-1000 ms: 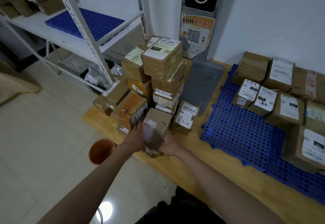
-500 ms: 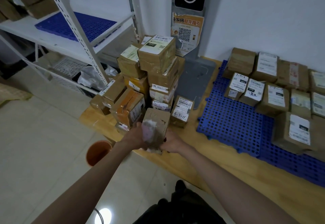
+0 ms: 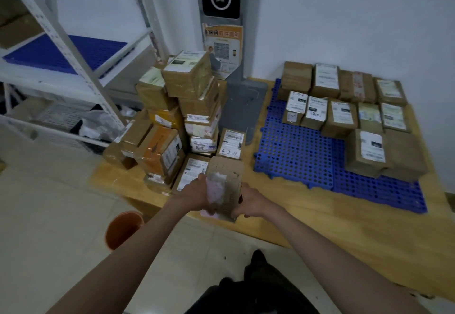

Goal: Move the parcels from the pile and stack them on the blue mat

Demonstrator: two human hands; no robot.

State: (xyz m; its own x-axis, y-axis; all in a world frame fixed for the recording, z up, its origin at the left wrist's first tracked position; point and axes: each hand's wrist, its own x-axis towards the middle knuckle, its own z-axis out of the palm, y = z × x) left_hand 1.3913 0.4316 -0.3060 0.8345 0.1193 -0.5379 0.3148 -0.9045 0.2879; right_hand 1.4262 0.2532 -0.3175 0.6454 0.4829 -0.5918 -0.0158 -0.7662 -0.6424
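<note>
I hold a brown cardboard parcel [image 3: 225, 185] with a torn whitish label between both hands, just above the front edge of the wooden platform. My left hand [image 3: 194, 196] grips its left side and my right hand [image 3: 253, 202] grips its right side. Behind it rises the pile of parcels [image 3: 189, 114], several boxes high. The blue mat [image 3: 295, 151] lies to the right, with several labelled parcels [image 3: 344, 106] laid in rows on its far and right parts.
An orange bucket [image 3: 123, 228] stands on the tiled floor below my left forearm. A white metal shelf rack [image 3: 61, 50] with a blue mat on it stands at the left. A grey scanner stand [image 3: 242, 106] rises between the pile and the mat.
The parcel in both hands has lifted slightly and drifted right, away from the pile. A labelled box behind it at the pile's foot has come into sight.
</note>
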